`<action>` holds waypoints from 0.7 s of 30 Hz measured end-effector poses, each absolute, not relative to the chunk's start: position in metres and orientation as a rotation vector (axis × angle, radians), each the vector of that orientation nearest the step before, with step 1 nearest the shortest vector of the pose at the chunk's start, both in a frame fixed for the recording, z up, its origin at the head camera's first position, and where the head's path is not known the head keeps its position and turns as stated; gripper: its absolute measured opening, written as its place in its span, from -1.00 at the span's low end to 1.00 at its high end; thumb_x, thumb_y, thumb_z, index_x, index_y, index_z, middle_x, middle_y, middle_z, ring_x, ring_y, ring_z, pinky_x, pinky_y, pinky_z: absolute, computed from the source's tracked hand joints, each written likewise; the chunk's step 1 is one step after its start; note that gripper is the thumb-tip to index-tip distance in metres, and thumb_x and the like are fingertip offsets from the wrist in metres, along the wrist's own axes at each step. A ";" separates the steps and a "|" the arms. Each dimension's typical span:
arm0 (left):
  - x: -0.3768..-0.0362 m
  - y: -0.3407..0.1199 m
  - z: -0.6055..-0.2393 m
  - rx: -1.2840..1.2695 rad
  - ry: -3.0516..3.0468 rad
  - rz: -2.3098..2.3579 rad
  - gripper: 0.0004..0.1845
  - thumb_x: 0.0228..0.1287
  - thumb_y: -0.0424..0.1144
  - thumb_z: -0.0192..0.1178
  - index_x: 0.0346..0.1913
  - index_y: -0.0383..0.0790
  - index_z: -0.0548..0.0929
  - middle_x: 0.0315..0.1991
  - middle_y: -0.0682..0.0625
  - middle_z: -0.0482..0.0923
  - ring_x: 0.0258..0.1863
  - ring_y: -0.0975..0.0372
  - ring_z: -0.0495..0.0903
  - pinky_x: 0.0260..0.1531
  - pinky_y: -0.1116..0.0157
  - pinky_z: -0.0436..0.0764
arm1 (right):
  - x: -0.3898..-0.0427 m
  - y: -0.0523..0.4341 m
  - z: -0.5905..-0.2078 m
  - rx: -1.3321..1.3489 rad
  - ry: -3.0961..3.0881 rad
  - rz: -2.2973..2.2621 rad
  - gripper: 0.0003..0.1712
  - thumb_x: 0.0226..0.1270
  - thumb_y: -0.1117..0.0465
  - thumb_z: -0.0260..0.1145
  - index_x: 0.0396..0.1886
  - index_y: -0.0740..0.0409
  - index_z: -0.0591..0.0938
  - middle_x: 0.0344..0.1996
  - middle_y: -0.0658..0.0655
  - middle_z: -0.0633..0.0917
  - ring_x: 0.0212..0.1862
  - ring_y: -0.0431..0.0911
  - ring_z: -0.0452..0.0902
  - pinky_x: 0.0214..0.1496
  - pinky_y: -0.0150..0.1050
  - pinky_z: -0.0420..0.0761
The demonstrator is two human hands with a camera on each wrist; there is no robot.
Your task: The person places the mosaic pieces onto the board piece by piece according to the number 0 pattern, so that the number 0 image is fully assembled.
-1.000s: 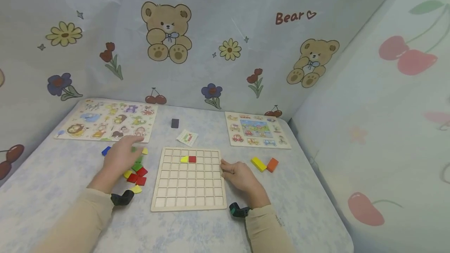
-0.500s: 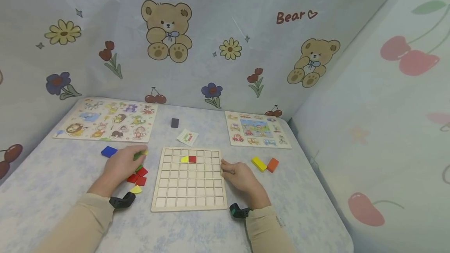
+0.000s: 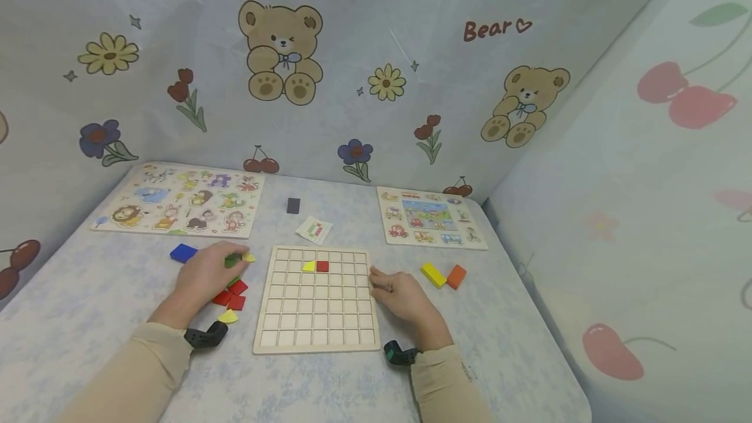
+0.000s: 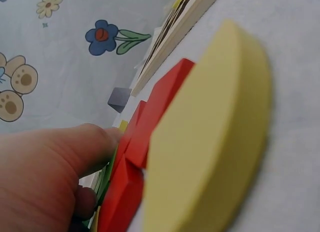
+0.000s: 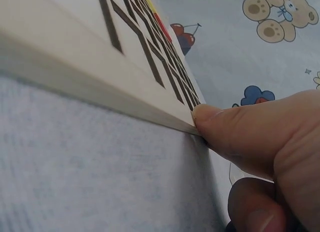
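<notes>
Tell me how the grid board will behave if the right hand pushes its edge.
The board looks like rigid wood, so it should probably slide whole, not flex. It lies flat and wide, so tipping seems unlikely. The right hand touches only its right edge; an off-centre push might swivel it on the tablecloth.

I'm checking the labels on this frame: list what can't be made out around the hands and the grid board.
- Head view: the left hand covers most of the green piece, hiding its shape and the grip.
- Left wrist view: a blurred yellow piece blocks the pile.
- Right wrist view: the grid board is seen edge-on and cropped; the right hand shows only a thumb tip at its edge.
</notes>
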State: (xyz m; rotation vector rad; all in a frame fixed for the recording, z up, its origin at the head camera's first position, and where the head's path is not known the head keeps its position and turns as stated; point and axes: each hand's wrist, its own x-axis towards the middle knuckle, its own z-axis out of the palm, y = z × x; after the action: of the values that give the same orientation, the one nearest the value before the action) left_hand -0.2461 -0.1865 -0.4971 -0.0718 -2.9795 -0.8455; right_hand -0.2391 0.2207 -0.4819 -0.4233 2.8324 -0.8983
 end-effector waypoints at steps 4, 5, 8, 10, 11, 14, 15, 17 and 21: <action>-0.246 -0.186 -0.497 -0.075 -2.979 -0.840 -0.53 0.39 -0.08 0.33 0.29 -0.16 0.65 0.31 -0.26 0.55 0.33 -0.22 0.46 0.20 -0.23 0.49 | -0.239 0.222 -0.481 -0.444 2.826 -0.901 -0.55 0.45 0.12 0.37 0.29 0.07 0.65 0.36 -0.09 0.56 0.45 -0.04 0.42 0.39 0.03 0.47; -0.246 -0.186 -0.498 -0.078 -2.979 -0.836 -0.53 0.40 -0.08 0.33 0.29 -0.16 0.65 0.31 -0.26 0.56 0.33 -0.22 0.46 0.20 -0.23 0.49 | -0.239 0.222 -0.481 -0.447 2.826 -0.901 -0.55 0.45 0.11 0.37 0.28 0.07 0.65 0.36 -0.09 0.56 0.45 -0.04 0.42 0.39 0.03 0.48; -0.247 -0.186 -0.499 -0.087 -2.973 -0.831 -0.55 0.41 -0.09 0.31 0.28 -0.15 0.65 0.29 -0.25 0.57 0.31 -0.21 0.48 0.18 -0.22 0.50 | -0.240 0.223 -0.482 -0.434 2.825 -0.901 -0.55 0.45 0.11 0.37 0.29 0.06 0.65 0.36 -0.10 0.56 0.45 -0.05 0.42 0.40 0.02 0.47; -0.247 -0.186 -0.499 -0.086 -2.972 -0.829 -0.56 0.42 -0.09 0.31 0.28 -0.15 0.66 0.29 -0.25 0.57 0.30 -0.21 0.49 0.17 -0.21 0.51 | -0.240 0.223 -0.483 -0.432 2.825 -0.895 -0.55 0.45 0.11 0.37 0.29 0.06 0.65 0.37 -0.11 0.55 0.46 -0.04 0.41 0.41 0.03 0.46; -0.247 -0.186 -0.499 -0.082 -2.968 -0.834 -0.56 0.41 -0.09 0.31 0.28 -0.15 0.66 0.29 -0.25 0.58 0.30 -0.20 0.49 0.17 -0.21 0.52 | -0.239 0.223 -0.484 -0.431 2.825 -0.895 -0.55 0.45 0.12 0.37 0.29 0.06 0.65 0.37 -0.10 0.55 0.46 -0.04 0.41 0.41 0.03 0.46; -0.245 -0.184 -0.496 -0.072 -2.950 -0.850 -0.56 0.41 -0.08 0.33 0.26 -0.15 0.67 0.28 -0.25 0.59 0.30 -0.20 0.50 0.17 -0.21 0.51 | -0.239 0.223 -0.484 -0.433 2.824 -0.890 -0.55 0.45 0.12 0.37 0.29 0.06 0.64 0.37 -0.11 0.55 0.46 -0.05 0.40 0.41 0.02 0.45; -0.244 -0.184 -0.495 -0.070 -2.941 -0.859 -0.56 0.40 -0.07 0.33 0.25 -0.15 0.68 0.27 -0.24 0.59 0.30 -0.20 0.50 0.18 -0.21 0.51 | -0.239 0.223 -0.483 -0.436 2.825 -0.893 -0.55 0.45 0.11 0.37 0.29 0.06 0.64 0.37 -0.11 0.55 0.46 -0.05 0.40 0.41 0.02 0.45; -0.243 -0.183 -0.493 -0.071 -2.919 -0.887 -0.56 0.39 -0.04 0.34 0.24 -0.14 0.69 0.27 -0.23 0.60 0.30 -0.19 0.50 0.20 -0.21 0.49 | -0.239 0.222 -0.483 -0.435 2.821 -0.903 -0.55 0.45 0.11 0.37 0.29 0.05 0.64 0.37 -0.12 0.54 0.47 -0.06 0.40 0.42 0.01 0.45; -0.243 -0.179 -0.487 -0.101 -2.894 -0.919 -0.56 0.37 0.00 0.36 0.22 -0.09 0.71 0.28 -0.19 0.61 0.32 -0.17 0.49 0.24 -0.20 0.47 | -0.239 0.221 -0.481 -0.430 2.814 -0.918 -0.55 0.45 0.10 0.37 0.29 0.05 0.64 0.37 -0.13 0.54 0.47 -0.06 0.39 0.43 0.01 0.43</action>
State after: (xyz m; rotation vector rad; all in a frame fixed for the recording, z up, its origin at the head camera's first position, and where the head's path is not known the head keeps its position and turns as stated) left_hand -0.2427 -0.1791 -0.4870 -0.1008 -2.8939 -0.9194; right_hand -0.2390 0.2212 -0.4814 -0.4301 2.8139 -0.9178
